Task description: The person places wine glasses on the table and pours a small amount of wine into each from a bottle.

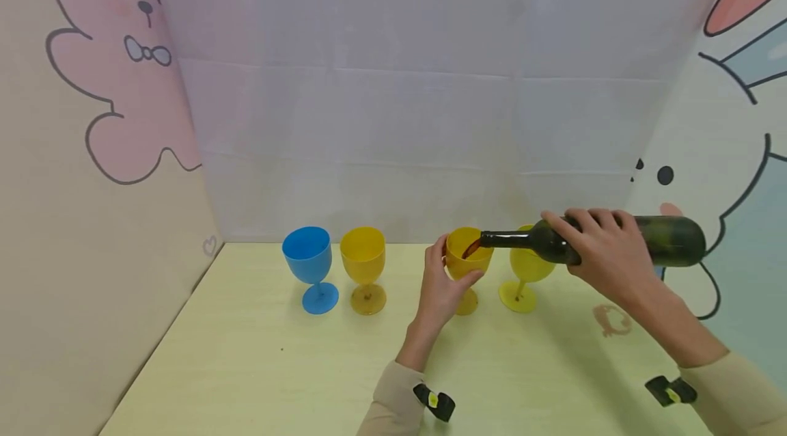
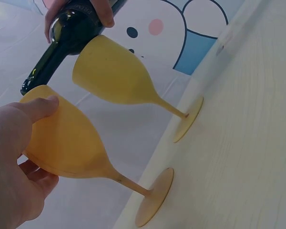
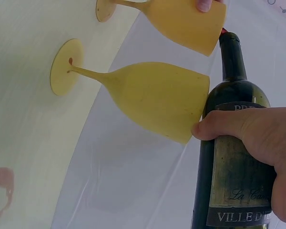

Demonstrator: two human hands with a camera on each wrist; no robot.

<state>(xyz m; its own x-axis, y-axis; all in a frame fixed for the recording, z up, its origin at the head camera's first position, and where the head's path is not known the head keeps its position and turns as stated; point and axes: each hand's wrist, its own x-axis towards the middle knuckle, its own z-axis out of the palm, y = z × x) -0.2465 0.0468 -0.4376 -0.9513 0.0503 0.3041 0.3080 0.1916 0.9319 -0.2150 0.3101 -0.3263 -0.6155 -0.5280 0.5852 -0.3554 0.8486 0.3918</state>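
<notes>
My right hand (image 1: 605, 255) grips a dark green wine bottle (image 1: 670, 241) by its body, tipped level with the neck to the left. Dark red liquid (image 1: 471, 249) runs from its mouth into an orange-yellow goblet (image 1: 462, 264). Around that goblet's bowl my left hand (image 1: 444, 285) curls, thumb on the near side and fingers behind, while the foot stands on the table. A lighter yellow goblet (image 3: 152, 98) stands just to the right, partly behind the bottle. The bottle's label (image 3: 240, 191) shows in the right wrist view.
Left of my hands stand a blue goblet (image 1: 307, 258) and another yellow goblet (image 1: 363, 258). A reddish stain (image 1: 611, 320) marks the table (image 1: 277, 381) on the right. White cloth (image 1: 369, 115) hangs behind, and walls with cartoon animals flank both sides.
</notes>
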